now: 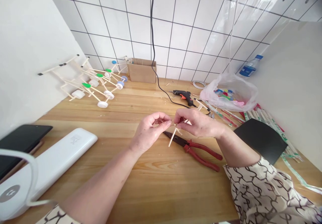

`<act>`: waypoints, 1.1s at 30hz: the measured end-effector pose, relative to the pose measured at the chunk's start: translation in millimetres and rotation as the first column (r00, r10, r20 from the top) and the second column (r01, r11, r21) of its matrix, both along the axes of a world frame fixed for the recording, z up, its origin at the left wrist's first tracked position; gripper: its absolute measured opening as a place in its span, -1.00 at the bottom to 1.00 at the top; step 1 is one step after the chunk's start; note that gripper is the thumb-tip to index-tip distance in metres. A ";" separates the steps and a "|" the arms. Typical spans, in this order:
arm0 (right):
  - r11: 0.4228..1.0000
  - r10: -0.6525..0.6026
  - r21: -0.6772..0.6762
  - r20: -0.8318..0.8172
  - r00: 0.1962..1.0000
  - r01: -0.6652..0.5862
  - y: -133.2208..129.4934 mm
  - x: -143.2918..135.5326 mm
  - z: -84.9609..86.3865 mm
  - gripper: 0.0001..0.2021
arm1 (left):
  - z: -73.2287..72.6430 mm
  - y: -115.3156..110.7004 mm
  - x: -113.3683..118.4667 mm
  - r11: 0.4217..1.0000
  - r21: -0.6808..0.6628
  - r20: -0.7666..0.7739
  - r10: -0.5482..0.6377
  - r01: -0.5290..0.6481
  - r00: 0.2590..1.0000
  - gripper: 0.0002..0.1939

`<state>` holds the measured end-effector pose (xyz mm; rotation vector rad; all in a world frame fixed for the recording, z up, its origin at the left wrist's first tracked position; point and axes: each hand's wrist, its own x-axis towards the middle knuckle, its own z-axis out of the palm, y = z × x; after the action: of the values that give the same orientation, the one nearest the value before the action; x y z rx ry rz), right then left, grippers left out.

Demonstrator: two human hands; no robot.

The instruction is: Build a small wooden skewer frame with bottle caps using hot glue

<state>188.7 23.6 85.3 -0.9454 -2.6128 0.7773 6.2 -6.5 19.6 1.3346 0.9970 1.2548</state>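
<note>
My right hand pinches a small frame of thin wooden sticks. One stick points down toward me below the fingers, and a crosspiece with black ends sticks out above the hand. Close beside it, my left hand has thumb and forefinger pressed together near the frame's end; anything between those fingertips is too small to make out. Under the frame, long-nose pliers with red handles lie on the wooden table. Behind the hands rests a black glue gun with an orange trigger.
At the back left stand several stick-built cars with bottle-cap wheels, near a cardboard box. A white power bank and a dark phone lie left. On the right are a bag of caps, a black sheet and a bottle.
</note>
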 end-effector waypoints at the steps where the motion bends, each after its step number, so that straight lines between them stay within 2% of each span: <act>1: 1.000 0.003 0.003 -0.003 1.000 -0.003 -0.1 -0.1 0.2 -0.94 | 1.6 -0.7 -0.6 0.999 0.043 -0.044 0.012 -0.010 0.999 -0.84; 5: 1.000 0.000 0.003 -0.009 1.000 0.000 -0.7 -0.7 0.9 -0.94 | 10.0 -4.6 -0.9 0.977 0.210 -0.210 0.066 -0.021 0.976 -0.92; 8: 1.000 -0.013 -0.006 0.001 1.000 0.013 -0.8 -0.6 0.7 -0.95 | 14.1 -7.4 0.1 0.949 0.315 -0.270 0.111 -0.021 0.957 -0.95; 12: 1.000 -0.006 -0.024 0.004 1.000 0.006 -0.1 0.2 0.1 -0.95 | 14.1 -9.0 1.1 0.922 0.388 -0.320 0.130 0.005 0.939 -0.94; 23: 0.999 0.015 -0.029 0.004 1.000 -0.015 -1.8 -1.9 2.1 -0.91 | 13.0 -9.1 2.6 0.890 0.456 -0.354 0.155 0.026 0.922 -0.93; 33: 0.999 0.018 -0.037 0.009 1.000 -0.018 -1.1 -1.5 2.7 -0.96 | 12.5 -10.8 3.5 0.904 0.428 -0.363 0.157 0.014 0.918 -0.95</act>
<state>187.2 22.6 88.1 -0.9392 -2.6272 0.8302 9.8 -17.3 32.0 1.9623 1.0913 1.3401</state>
